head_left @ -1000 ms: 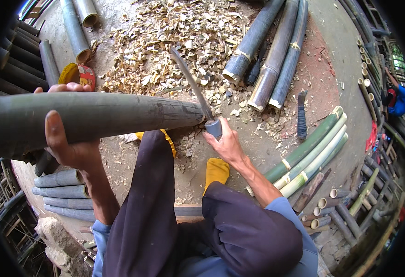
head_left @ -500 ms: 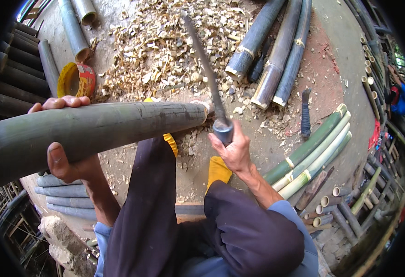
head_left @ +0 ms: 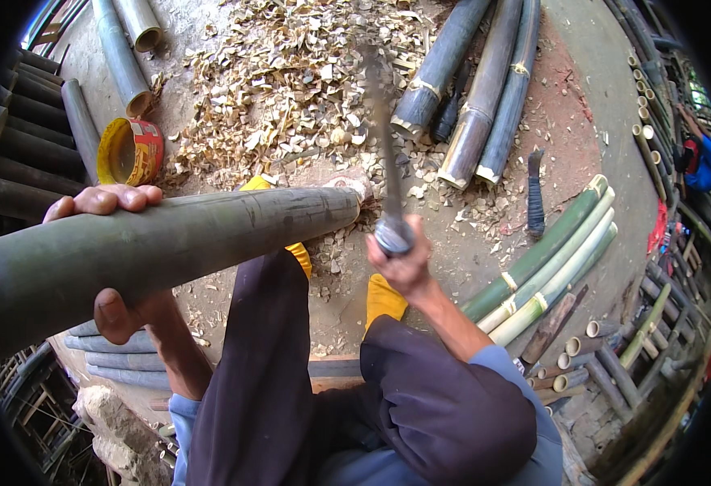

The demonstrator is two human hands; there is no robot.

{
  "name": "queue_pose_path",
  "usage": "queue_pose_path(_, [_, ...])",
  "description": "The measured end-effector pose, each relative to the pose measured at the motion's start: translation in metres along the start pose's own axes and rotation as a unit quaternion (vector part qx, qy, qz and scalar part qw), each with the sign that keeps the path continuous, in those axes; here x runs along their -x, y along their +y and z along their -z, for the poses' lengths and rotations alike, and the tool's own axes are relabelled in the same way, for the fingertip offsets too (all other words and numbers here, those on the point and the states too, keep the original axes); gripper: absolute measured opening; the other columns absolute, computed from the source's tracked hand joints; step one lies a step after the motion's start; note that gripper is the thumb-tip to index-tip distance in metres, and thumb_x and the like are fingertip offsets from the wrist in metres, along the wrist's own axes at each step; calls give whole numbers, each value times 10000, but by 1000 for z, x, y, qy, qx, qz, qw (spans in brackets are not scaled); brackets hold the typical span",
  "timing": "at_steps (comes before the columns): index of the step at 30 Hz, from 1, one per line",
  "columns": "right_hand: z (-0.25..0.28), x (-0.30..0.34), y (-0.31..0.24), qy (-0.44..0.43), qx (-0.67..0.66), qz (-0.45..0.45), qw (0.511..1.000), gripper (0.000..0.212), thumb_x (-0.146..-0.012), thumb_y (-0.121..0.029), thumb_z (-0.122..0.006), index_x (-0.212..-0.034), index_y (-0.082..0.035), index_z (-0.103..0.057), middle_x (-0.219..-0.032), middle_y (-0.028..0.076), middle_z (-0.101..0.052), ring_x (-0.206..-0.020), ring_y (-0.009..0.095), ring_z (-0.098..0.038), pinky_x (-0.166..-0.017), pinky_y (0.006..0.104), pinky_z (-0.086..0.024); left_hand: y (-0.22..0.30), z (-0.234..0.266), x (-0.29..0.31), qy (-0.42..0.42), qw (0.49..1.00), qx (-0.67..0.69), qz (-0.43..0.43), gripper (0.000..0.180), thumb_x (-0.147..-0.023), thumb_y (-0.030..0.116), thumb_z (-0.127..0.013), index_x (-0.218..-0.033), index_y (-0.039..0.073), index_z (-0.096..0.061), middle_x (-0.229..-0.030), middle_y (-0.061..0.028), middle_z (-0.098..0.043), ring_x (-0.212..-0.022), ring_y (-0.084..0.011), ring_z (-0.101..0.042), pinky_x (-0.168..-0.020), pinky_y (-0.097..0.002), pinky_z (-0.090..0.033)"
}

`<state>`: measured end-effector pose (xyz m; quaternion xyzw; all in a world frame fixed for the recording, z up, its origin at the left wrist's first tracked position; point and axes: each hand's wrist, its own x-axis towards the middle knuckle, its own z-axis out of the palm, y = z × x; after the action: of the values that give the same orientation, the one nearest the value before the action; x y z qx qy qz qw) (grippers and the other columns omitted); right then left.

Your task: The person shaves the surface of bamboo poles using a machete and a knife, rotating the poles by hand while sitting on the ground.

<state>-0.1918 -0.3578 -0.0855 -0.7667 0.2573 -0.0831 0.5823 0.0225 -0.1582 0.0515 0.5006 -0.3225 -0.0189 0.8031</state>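
A thick dark green bamboo pole (head_left: 169,247) slants across from the left edge, its narrower, pale-cut end pointing right above my knees. My left hand (head_left: 120,314) grips it from below, with the thumb on the near side and fingers over the far side. In my right hand (head_left: 408,263) is the handle of a machete (head_left: 391,154), held just right of the pole's cut end. Its long dark blade points away from me and is smeared by motion. Blade and bamboo appear apart.
Pale wood chips (head_left: 266,105) cover the ground ahead. Thick bamboo poles (head_left: 477,113) lie beyond at right, near a second dark-handled blade (head_left: 536,198) and green bamboo lengths (head_left: 550,251). A yellow-and-red tin (head_left: 146,152) stands at left. My yellow boots (head_left: 384,298) are below.
The machete's blade has swung to the right and now points straighter away from me. The bamboo pole and my left hand have shifted slightly nearer to me.
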Motion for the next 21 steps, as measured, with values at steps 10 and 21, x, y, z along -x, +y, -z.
queue_pose_path(10, [1, 3, -19, 41, 13, 110, 993, 260, -840, -210, -637, -918, -13, -487, -678, 99, -604, -593, 154, -620, -517, 288, -519, 0, 19, 4, 4, 999, -37, -40, 846, -607, 383, -668, -1291, 8, -338, -1030, -174, -475, -931, -298, -509, -876, -465, -441])
queue_pose_path(21, [7, -20, -7, -119, 53, -147, 981, 371, -806, -235, -667, -1024, -10, -468, -725, 109, -622, -639, 195, -641, -569, 318, -503, 6, -21, -1, 217, 972, -85, 26, 637, -761, 348, -504, -1284, 33, -323, -1037, -190, -480, -952, -316, -519, -888, -477, -431])
